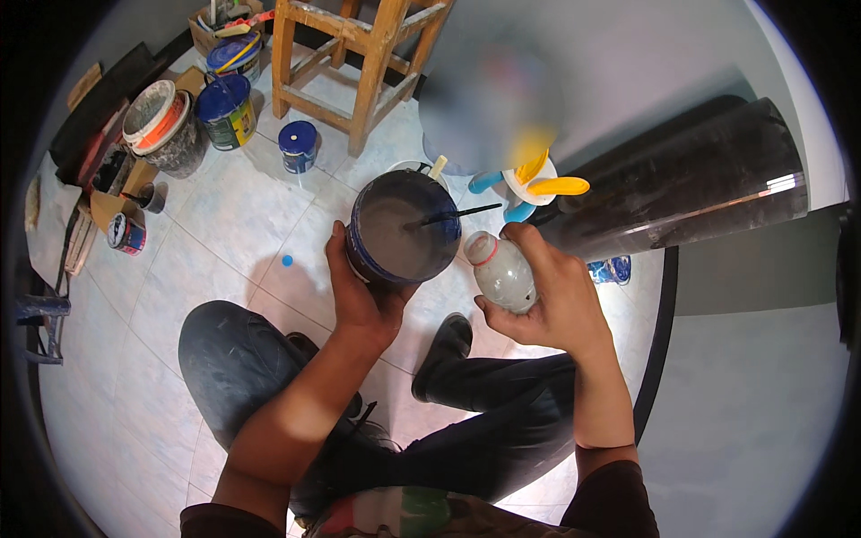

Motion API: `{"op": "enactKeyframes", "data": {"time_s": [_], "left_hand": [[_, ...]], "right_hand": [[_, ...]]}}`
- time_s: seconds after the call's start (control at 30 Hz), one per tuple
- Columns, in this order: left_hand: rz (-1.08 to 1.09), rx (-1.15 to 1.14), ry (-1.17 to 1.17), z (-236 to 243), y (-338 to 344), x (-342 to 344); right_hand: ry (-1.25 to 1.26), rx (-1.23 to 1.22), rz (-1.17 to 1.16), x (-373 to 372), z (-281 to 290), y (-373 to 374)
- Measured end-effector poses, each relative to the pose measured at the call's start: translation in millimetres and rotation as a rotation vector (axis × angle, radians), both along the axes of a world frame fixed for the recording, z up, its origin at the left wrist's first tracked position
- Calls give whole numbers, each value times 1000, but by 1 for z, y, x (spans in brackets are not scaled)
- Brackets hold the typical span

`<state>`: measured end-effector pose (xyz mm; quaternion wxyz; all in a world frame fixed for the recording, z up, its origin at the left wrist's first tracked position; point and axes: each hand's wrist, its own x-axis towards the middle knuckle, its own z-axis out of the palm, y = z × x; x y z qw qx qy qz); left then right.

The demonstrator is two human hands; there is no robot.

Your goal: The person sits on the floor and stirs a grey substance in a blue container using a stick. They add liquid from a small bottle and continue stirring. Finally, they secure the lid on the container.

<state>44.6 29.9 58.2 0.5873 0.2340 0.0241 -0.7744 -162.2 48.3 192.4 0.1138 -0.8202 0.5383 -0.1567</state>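
My left hand (368, 296) grips a dark blue bucket (357, 233) from below and its left side, at the centre of the view. Grey paint (393, 235) lies inside, with a thin black stick (457, 212) resting in it and reaching past the rim. My right hand (547, 296) is closed around a translucent plastic bottle (502, 273) with a red ring at its neck, held just right of the bucket, its top tilted toward it. A small blue cap (287, 260) lies on the tiled floor (197, 260) to the left.
Paint buckets and cans (224, 117) stand at the upper left, with a small blue can (298, 152) nearer the wooden stool (359, 81). Yellow and blue handled tools (556, 186) are behind the bottle. A dark glossy roll (682, 184) lies along the right wall.
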Motion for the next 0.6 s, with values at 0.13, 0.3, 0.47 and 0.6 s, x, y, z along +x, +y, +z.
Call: {"op": "enactKeyframes", "data": {"time_s": [0.13,0.3,0.47,0.6], "left_hand": [[-25,25,-6,-8,0,-2],[-48,50,-27,-16,0,-2],[-57,37,-4,-16,-2,-2],[-60,22,-14,-18,-1,0]], "right_hand": [[47,8,9,2,-2,-5],[169,51,-29,2,2,-8],[202,97,-29,4,6,-10],[207,113,-10,7,4,-13]]}}
